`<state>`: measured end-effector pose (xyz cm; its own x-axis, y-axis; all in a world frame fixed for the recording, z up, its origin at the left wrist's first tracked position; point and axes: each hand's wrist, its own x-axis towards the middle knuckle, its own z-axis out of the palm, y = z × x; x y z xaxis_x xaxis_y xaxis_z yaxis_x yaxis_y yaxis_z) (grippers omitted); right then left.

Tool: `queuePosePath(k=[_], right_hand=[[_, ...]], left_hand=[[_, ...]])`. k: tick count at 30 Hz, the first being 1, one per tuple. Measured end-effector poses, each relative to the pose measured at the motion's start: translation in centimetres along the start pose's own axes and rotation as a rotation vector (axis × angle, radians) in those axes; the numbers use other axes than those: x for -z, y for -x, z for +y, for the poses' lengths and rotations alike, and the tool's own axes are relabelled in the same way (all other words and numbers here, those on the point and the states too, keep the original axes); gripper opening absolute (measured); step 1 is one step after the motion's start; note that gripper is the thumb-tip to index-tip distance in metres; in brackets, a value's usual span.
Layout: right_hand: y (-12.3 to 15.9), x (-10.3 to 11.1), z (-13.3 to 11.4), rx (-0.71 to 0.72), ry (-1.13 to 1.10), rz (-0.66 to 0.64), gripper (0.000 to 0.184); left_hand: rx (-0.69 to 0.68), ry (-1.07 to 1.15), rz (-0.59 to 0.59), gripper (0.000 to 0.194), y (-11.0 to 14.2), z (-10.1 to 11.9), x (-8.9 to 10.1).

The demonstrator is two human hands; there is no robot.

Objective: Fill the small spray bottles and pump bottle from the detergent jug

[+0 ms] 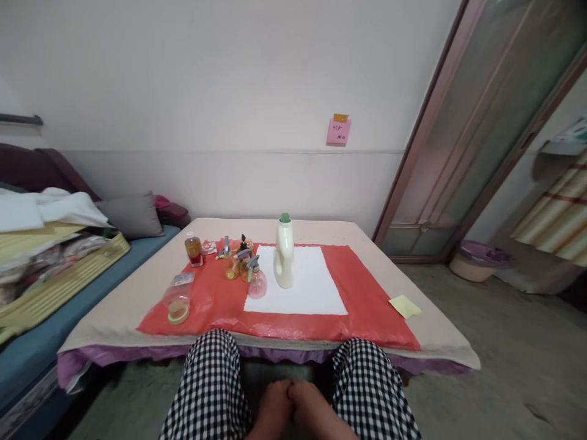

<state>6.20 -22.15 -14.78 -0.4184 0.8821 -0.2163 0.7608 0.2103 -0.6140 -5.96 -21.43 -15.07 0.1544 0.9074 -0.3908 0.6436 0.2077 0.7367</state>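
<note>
Low between my knees, my left hand [274,402] and my right hand [309,400] rest against each other with fingers curled in. Nothing shows in either hand, and both are apart from the table. A cream jug-type bottle with a handle and green cap [284,253] stands upright on a white sheet [312,293]. To its left is a spray bottle with pink liquid [257,284], close to other spray bottles with yellowish liquid [232,269]. A bottle of amber-red liquid [194,250] stands farther left. A clear container with a pale lid [178,310] lies nearer me.
Red plastic sheeting [367,299] lies under the white sheet on the cloth-covered table [435,330]. A yellow note [405,306] is at its right side, and a pink note [338,131] is on the wall. A bed [50,299] adjoins on the left; a bin [474,263] stands right.
</note>
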Motion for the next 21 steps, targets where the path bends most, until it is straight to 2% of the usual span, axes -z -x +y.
queuePosePath(k=[2,6,10,12,14,21], right_hand=[[0.4,2.3,-0.8,0.026,-0.073,0.027,0.007],[1.2,6.9,-2.6,0.12,-0.269,0.12,0.022],[1.5,9.9,-4.0,0.175,-0.441,0.207,0.029],[1.6,11.0,-4.1,0.134,-0.521,0.288,0.027],[1.5,12.1,-3.6,0.076,-0.567,0.375,0.025],[-0.7,16.0,1.2,-0.072,-0.474,0.699,0.052]], left_hand=[[-0.063,0.0,0.035,0.008,0.1,1.4,1.7],[-0.182,0.048,0.074,0.018,1.1,4.2,4.9],[-0.38,0.142,0.111,0.024,1.8,6.0,7.4],[-0.454,0.09,0.229,0.028,1.4,6.0,8.6],[-0.464,-0.008,0.374,0.036,0.5,5.3,10.1],[-0.404,-0.095,0.629,0.05,-2.5,1.5,17.8]])
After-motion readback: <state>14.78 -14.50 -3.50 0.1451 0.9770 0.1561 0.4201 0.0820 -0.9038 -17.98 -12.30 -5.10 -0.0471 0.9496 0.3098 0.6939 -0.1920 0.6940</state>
